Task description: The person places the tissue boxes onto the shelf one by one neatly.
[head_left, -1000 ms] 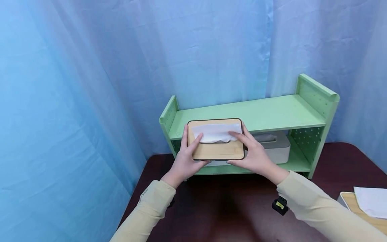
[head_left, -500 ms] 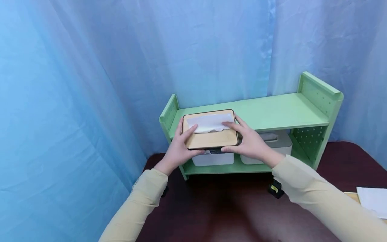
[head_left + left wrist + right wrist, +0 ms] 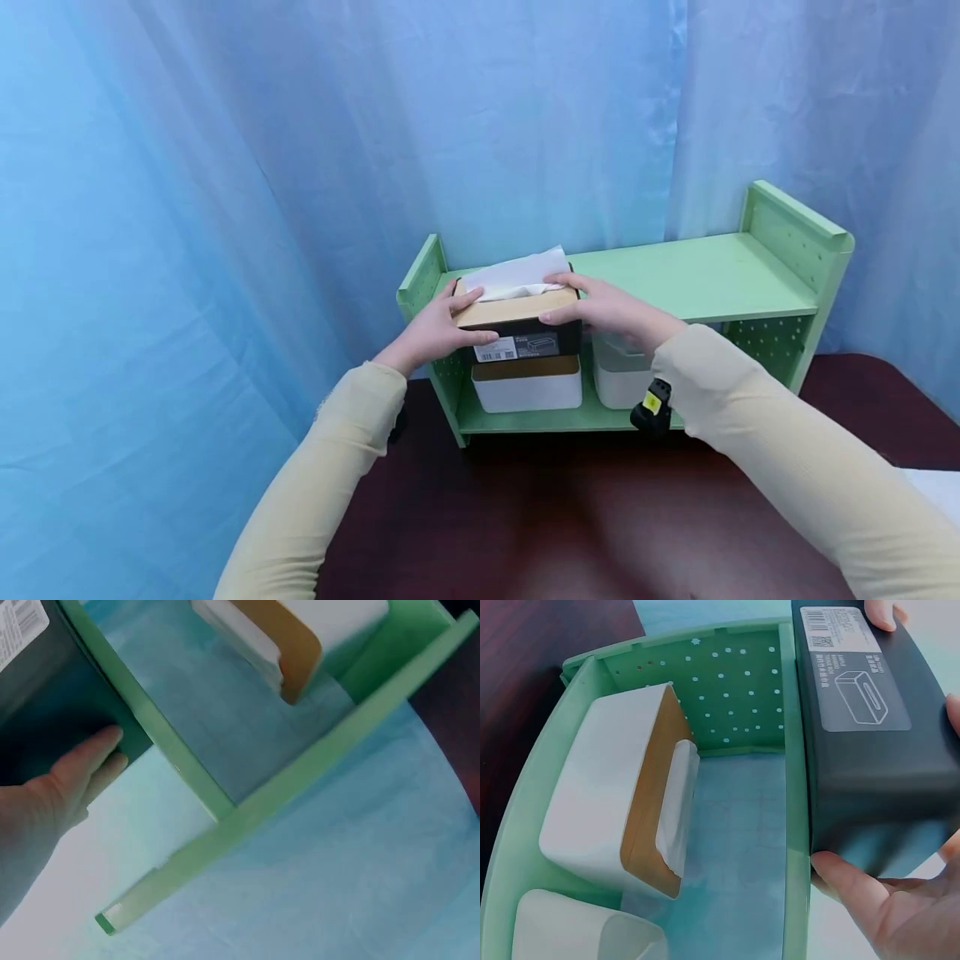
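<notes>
Both hands hold a black tissue box (image 3: 562, 340) with a wooden lid and a white tissue poking out of its slot. My left hand (image 3: 433, 335) grips its left end and my right hand (image 3: 618, 312) its right end, fingers over the lid and thumbs on the labelled front. The box is at the left part of the green shelf's top board (image 3: 697, 271); in the right wrist view its base lies right along the board's edge (image 3: 796, 825). On the lower level, a white tissue box (image 3: 528, 393) with a wooden lid stands below it.
A second white box (image 3: 621, 385) with a grey lid stands on the lower level, partly behind my right arm. Raised side panels (image 3: 798, 229) bound the shelf. It stands on a dark red table (image 3: 585, 517) before blue curtains (image 3: 540, 125). A white sheet (image 3: 937, 485) shows at the right edge.
Both hands have carried the black tissue box forward and slightly left toward the shelf top. It has tipped from lid facing me to nearly level, so its labelled front now shows.
</notes>
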Tool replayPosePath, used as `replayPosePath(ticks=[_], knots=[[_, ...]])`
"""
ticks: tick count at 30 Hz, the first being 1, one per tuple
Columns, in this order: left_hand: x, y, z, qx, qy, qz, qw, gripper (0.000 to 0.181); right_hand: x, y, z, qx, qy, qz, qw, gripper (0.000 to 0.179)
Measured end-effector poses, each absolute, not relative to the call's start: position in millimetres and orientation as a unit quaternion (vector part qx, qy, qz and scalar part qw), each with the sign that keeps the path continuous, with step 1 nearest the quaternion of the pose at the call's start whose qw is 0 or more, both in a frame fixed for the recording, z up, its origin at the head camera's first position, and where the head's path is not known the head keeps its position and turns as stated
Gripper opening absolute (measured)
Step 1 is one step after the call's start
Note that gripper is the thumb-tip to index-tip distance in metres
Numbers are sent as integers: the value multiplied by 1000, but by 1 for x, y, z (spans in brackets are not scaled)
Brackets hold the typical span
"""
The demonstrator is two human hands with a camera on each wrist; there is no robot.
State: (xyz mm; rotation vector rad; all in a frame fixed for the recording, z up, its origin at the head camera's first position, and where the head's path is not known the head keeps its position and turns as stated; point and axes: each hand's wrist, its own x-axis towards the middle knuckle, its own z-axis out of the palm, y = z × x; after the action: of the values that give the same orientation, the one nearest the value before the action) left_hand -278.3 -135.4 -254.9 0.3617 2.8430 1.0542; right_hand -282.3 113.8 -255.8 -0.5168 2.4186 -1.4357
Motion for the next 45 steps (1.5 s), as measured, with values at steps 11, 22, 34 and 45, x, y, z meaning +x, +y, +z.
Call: replayPosePath(ticks=[11,22,34,45], knots=[[-301,-135,-244,89,936,333,67,81,-301,98,-240,-132,844,-483,192,73],[-312,-123,-249,77,944,319,22,71,-323,95,-240,-67,836,-505,207,70],[-319,-120,-257,65,948,310,-32,65,-328,89,-239,-28,827,-528,191,69],[-321,-121,-252,49,955,293,-8,65,-327,80,-243,-48,824,-539,166,68]])
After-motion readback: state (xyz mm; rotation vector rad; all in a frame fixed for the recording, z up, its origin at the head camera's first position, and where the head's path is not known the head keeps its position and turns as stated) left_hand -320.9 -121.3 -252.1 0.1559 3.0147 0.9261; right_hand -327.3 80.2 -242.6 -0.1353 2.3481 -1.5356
